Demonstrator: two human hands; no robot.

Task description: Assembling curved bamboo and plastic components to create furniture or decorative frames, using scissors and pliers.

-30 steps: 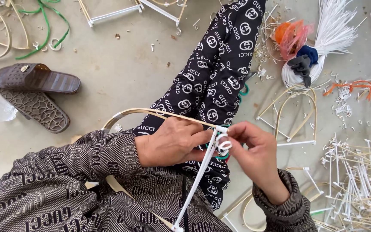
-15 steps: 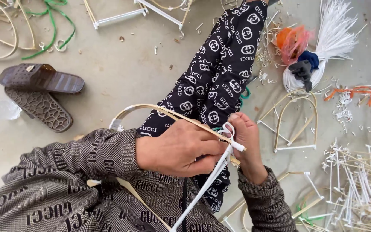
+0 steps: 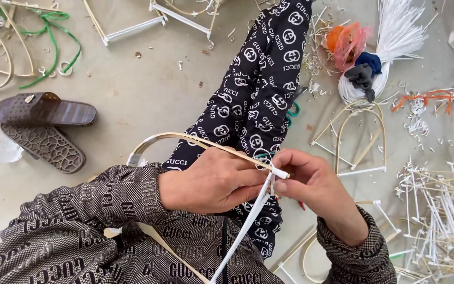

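Observation:
My left hand (image 3: 214, 181) grips a curved cane frame (image 3: 177, 138) where its thin rod ends in a white-wrapped tip. My right hand (image 3: 311, 181) pinches a flat white plastic strip (image 3: 248, 223) at that tip, fingers closed on it. The strip runs down from the tip across my lap toward the bottom edge. Both hands meet above my patterned dark trouser leg (image 3: 261, 89), which stretches out over the concrete floor.
A pair of brown sandals (image 3: 43, 123) lies at the left. Bent cane frames (image 3: 358, 137) lie at the right, with a pile of cut white-tipped sticks (image 3: 442, 210) beyond. A white strip bundle with orange and blue bags (image 3: 374, 52) sits at top right. Green cord (image 3: 53, 47) lies top left.
My right hand has shifted from above the joint to its right side, now pulling the white strip at the tip. My left hand has stayed on the frame.

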